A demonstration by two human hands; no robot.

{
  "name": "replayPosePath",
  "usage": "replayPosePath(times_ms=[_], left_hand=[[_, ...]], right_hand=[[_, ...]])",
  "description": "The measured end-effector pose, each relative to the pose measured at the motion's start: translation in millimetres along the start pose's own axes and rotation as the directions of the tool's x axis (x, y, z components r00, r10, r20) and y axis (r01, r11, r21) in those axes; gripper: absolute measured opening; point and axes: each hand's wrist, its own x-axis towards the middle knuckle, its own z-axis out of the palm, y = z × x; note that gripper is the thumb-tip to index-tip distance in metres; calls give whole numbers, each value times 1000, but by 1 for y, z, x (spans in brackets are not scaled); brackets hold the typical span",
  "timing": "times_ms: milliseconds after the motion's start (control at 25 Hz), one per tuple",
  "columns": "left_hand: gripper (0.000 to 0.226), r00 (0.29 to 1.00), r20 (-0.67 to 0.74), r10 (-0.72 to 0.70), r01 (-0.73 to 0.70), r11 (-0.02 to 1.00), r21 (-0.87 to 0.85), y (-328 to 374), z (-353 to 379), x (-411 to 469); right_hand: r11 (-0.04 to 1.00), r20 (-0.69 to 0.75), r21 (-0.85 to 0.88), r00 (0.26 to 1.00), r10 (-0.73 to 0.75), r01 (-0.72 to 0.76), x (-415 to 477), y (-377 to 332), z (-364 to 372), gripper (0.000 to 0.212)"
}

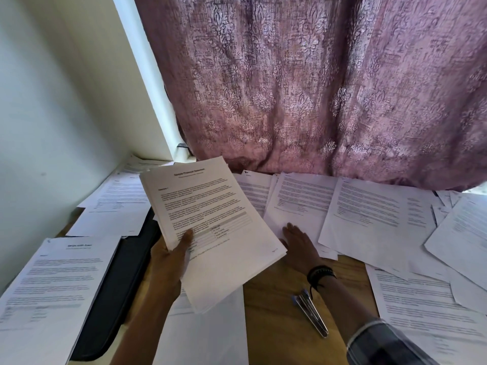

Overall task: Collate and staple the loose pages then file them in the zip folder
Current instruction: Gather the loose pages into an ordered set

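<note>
My left hand (168,259) grips a thick stack of printed pages (210,219) by its lower left edge, thumb on top, holding it tilted above the wooden table (274,312). My right hand (299,243) lies flat with straight fingers on a loose page (295,204) at the middle of the table. A metal stapler (311,313) lies on the bare wood beside my right forearm. The black zip folder (118,285) lies at the left, partly under another set of pages (52,291).
Several loose printed pages (382,214) are spread across the back and right of the table, more at the left back corner (118,204). A purple patterned curtain (316,88) hangs behind the table. A white wall (52,114) bounds the left side.
</note>
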Motion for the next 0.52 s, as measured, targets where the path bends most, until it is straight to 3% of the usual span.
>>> replayPosePath(times_ms=[200,320,400,520], left_hand=[[22,1000,-8,-3,3,1000,-16,-2,-4,-4],[21,999,-31,-16,15,1000,-25,-4,-6,-4],[20,999,-39,-25,25,1000,-19,-6,-9,-4],[20,998,-46,-36,35,999,-13,-9,-13,-3]], right_hand=[[997,-80,6,994,-75,76,-2,-2,6,49],[987,-209,90,972,-109,130,-2,0,6,41],[988,-319,144,948,-1,49,-1,3,7,48],[987,-258,95,955,149,-128,4,9,7,68]])
